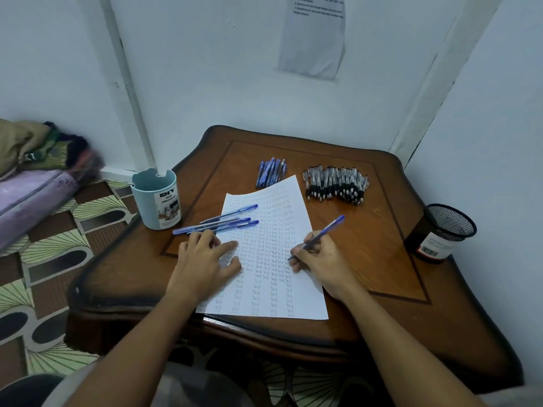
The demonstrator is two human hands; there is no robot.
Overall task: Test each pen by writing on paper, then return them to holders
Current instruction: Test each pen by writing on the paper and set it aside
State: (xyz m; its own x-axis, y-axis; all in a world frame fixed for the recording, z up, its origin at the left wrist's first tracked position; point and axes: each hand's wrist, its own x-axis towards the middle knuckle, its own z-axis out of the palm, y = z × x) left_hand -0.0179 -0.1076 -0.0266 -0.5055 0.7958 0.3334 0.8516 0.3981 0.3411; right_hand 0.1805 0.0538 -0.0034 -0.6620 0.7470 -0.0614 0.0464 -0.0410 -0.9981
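- Now the right hand [318,261], right of the frame's centre, grips a blue capped ballpoint pen [320,235] in a writing hold, fingers closed around the barrel, tip down on the white sheet of paper [276,301].
- That sheet lies at the centre of the dark brown carved wooden table [382,259], slightly tilted, and it is covered in columns of the small handwritten word "Test".
- Over on the left, the left hand [205,261] lies flat on the sheet's left edge, fingers spread wide, holding nothing.
- Just above those fingers, a loose cluster of blue ballpoint pens [217,223] lies across the paper's left edge, partly on the table, pointing toward the upper right.
- Left of that cluster stands the pale teal plastic desk-organiser cup [155,198], upright near the table's left edge, its label reading "DIY".
- Up beyond the top of the sheet, a small bundle of blue pens [271,171] lies side by side on the wood.
- To the right of it, a much bigger heap of clear pens with black grips [336,183] is spread in a row.
- At the right edge of the table, the black wire-mesh pen holder [440,232] stands upright with a barcode label on its side; I cannot tell what is inside.
- At the top of the frame, a printed paper notice [313,36] hangs on the white wall.
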